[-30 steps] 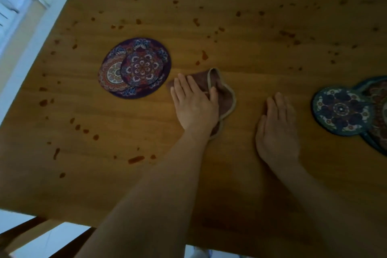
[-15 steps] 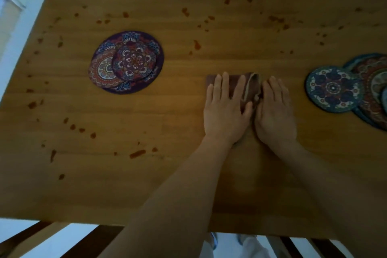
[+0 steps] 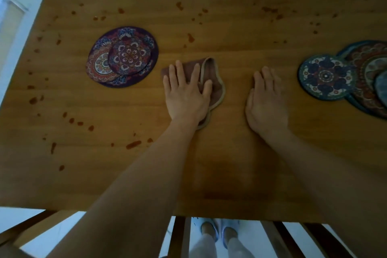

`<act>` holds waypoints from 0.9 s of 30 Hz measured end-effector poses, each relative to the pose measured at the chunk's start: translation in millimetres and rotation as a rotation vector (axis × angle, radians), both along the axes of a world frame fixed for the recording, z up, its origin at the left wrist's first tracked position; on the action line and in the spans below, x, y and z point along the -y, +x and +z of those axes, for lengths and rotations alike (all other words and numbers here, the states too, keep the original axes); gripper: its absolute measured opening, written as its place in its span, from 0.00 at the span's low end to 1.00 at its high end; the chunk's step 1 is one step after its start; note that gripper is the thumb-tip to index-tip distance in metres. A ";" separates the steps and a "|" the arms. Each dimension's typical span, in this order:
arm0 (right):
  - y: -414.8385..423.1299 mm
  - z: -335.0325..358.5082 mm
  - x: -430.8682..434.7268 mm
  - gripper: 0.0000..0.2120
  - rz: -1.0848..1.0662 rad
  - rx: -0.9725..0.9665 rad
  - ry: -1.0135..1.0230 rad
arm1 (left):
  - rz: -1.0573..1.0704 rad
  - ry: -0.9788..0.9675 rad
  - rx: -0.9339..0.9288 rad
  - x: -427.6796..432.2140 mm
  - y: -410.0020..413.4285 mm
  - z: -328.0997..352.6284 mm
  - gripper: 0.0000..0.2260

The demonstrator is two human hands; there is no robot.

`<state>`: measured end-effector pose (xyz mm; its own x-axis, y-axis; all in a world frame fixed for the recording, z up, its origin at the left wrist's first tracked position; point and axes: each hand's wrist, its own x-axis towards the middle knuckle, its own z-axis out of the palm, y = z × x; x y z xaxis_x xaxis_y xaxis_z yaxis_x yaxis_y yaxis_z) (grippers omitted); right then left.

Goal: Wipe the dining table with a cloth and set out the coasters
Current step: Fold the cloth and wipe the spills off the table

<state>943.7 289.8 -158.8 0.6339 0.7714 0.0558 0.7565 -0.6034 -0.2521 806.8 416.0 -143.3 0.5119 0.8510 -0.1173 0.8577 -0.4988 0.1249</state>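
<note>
Two hands are lying palms down on the wooden desk. The left hand is pressing flat on a brown cloth near the middle of the desk, with its fingers straight and spread wide rather than curled round the fabric. The cloth is lying folded, and its pale trimmed edge is looping out past the thumb and back under the wrist. The right hand is resting on bare wood well apart from the cloth, its fingers straight and close together, gripping nothing. Left of the cloth a pile of coasters is sitting (two small patterned rounds overlapping on a larger purple one), near the left fingertips but not touching them. Toward the right edge a blue coaster is lying partly over a second pile of larger rounds, which is running out of view. Dark reddish spots are dotting the far side and the left part of the desk. Below the near edge, slippered feet are standing on a pale floor.
</note>
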 end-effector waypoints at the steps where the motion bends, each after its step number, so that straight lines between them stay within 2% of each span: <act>1: 0.5 1.2 0.2 0.24 -0.001 -0.007 -0.017 | 0.005 -0.010 -0.004 4.6 11.0 0.9 0.27; 6: 0.4 4.7 -1.0 0.28 0.105 0.011 -0.107 | -0.097 -0.011 -0.010 44.7 13.0 2.3 0.25; 14: -4.0 10.4 -0.8 0.29 0.113 0.003 -0.144 | -0.166 0.024 0.035 93.3 -75.1 -1.3 0.26; 21: -3.7 13.3 1.6 0.30 0.109 0.000 -0.187 | 0.106 0.035 0.001 55.1 -146.1 -1.6 0.28; 27: -2.6 10.7 -0.1 0.30 0.109 0.010 -0.206 | 0.440 -0.025 0.004 5.3 -153.8 1.4 0.27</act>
